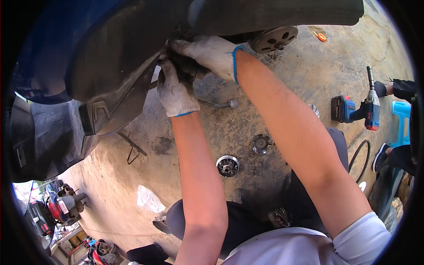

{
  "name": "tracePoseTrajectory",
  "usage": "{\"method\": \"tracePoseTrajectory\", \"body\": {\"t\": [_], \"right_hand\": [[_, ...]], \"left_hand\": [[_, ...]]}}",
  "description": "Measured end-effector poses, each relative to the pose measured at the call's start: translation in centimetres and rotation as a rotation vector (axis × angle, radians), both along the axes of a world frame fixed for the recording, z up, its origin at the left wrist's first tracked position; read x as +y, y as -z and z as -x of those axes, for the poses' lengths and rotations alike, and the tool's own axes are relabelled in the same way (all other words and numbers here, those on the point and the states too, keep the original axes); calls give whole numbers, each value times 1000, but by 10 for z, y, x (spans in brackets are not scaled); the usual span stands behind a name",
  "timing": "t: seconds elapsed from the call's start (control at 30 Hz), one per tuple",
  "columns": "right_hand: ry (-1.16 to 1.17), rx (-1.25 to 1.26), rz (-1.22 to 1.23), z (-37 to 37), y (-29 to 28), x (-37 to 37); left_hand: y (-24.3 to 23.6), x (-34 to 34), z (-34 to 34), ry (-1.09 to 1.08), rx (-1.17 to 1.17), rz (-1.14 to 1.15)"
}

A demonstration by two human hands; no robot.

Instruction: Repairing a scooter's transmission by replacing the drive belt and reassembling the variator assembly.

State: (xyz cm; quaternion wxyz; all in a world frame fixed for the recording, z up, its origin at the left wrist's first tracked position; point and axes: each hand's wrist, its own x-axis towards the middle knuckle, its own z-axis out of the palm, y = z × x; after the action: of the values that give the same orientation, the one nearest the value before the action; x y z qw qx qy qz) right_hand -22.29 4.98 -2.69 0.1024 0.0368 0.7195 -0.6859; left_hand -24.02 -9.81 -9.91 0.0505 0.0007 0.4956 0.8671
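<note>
Scooter bodywork (119, 62) of smooth dark plastic, glossy blue along its left, curves beyond and to the left of the silver slotted disc (228, 166) on the gritty, stained concrete floor (194, 132). Farthest to the left of that disc, and nearer you, stands a red-and-black motorbike (57, 207). A thin bent metal bracket (132, 147) juts out to the disc's left, slightly beyond it, and a crumpled sheet of whitish plastic (149, 199) lies left of it on your side.

Your left hand (178, 90), in a pale knitted glove, reaches up beyond the disc to the bodywork's lower edge; its fingers look bent, but you cannot tell whether they grip anything. Your right hand (210, 54), in a matching glove with a blue cuff, is farther beyond the disc; its fingertips sink into shadow under the panel, so their state cannot be told.

Straight beyond the disc sits a bent metal lever (215, 105) with a rounded end. Just right of the disc lies a dark, lobed metal part (261, 143); far beyond it, a grey round plate (274, 39) with oval holes. Well to the disc's right are a blue-and-black power driver (370, 110), a ribbed black belt (369, 154) and a bright blue plastic stool (400, 108).
</note>
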Motion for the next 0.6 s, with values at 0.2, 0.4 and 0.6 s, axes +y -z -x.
{"method": "tracePoseTrajectory", "body": {"t": [0.2,0.4,0.6], "right_hand": [[64,-174,285,-28,26,37],[220,-256,328,-16,23,23],[238,-246,285,-5,38,-8]], "left_hand": [[-16,-6,-10,-95,-29,227],[-14,13,-9,-144,-43,205],[-3,14,0,-127,37,63]]}}
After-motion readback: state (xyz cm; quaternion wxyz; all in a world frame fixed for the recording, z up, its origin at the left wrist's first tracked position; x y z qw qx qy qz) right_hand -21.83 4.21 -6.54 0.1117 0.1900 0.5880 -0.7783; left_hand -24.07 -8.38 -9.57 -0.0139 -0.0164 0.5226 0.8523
